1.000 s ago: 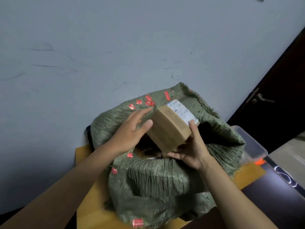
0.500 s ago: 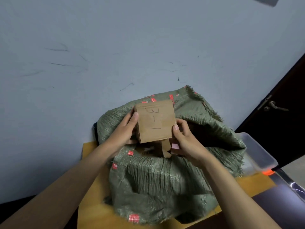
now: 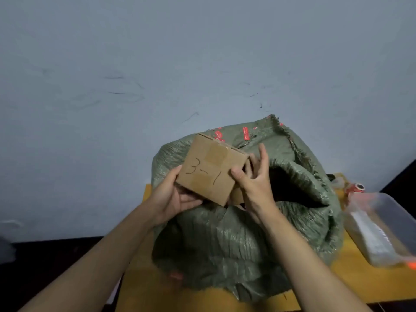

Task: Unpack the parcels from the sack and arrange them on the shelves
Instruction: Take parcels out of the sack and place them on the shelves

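We held the cardboard parcel (image 3: 211, 170) above the sack (image 3: 236, 239) mouth: left hand (image 3: 173, 197) cupping its lower corner, right hand (image 3: 252, 176) pinching its edge. It appeared light and rigid; opposite edges suit gripping.

Yellow table (image 3: 364, 282): sack (image 3: 225, 244); prob. plastic tub (image 3: 382, 226)

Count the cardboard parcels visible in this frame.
2. One box marked "3-1" is held above the sack by the left hand and right hand. A second box peeks from behind it. More may be hidden inside.
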